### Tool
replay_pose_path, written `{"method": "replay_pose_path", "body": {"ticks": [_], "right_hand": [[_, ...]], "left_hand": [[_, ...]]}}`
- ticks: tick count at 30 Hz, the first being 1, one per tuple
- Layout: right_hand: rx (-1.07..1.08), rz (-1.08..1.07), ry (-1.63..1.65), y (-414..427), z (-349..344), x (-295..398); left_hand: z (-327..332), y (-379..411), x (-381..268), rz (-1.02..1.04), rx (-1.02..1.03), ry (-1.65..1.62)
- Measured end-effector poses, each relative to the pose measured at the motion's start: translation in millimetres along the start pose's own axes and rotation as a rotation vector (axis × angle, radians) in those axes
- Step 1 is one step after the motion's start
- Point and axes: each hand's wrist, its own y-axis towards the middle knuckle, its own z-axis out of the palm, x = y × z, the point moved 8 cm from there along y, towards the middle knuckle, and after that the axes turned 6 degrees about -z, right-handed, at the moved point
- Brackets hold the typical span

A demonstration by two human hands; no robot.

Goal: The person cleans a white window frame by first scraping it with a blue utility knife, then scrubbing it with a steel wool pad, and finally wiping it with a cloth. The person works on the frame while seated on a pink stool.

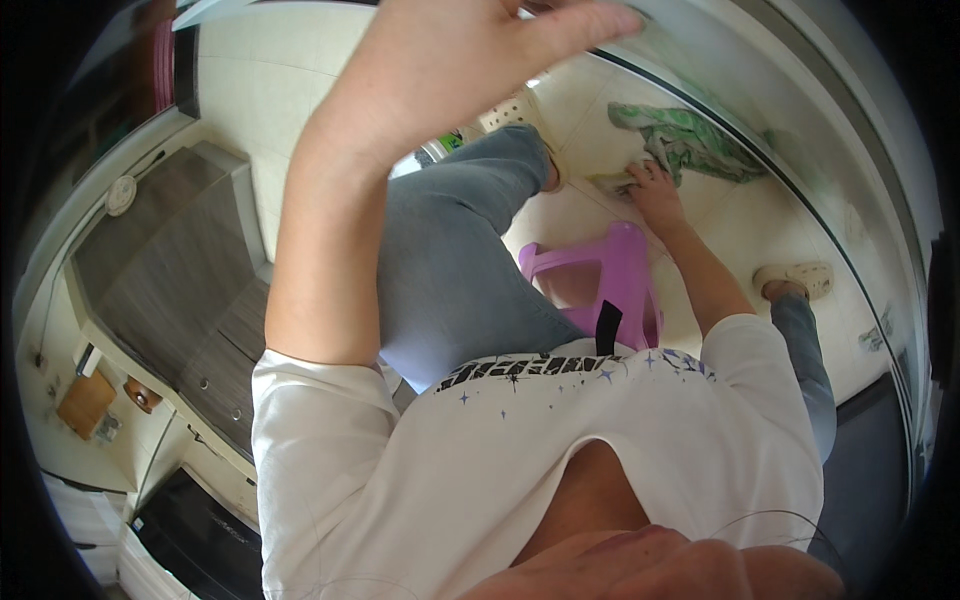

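My left hand [480, 52] is raised close to the camera at the top of the view. Its thumb stretches right; the fingers are mostly cut off by the top edge, so what they touch is hidden. Low down, my right hand [652, 191] is at floor level, its fingers closed on one end of a crumpled green and grey cloth [694, 142], which lies spread on the pale tiles. A curved clear panel with a dark edge [795, 187] passes above the cloth's right side.
Between my legs stands a purple plastic stool [630, 262]. Cream perforated clogs are on my feet, one [817, 279] at the right. A container with a green label [450, 142] is partly hidden by my left arm. A grey wood-grain cabinet [172, 240] lies left.
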Motion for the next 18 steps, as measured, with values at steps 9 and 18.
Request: {"method": "replay_pose_path", "body": {"ticks": [9, 18], "right_hand": [[-0.461, 0.493, 0.276, -82, -56, -63], [-0.190, 0.631, 0.242, -98, 23, -45]], "left_hand": [[-4, -9, -10, 0.034, -0.165, 0.096], [-7, 5, -3, 0.003, -0.120, 0.245]]}}
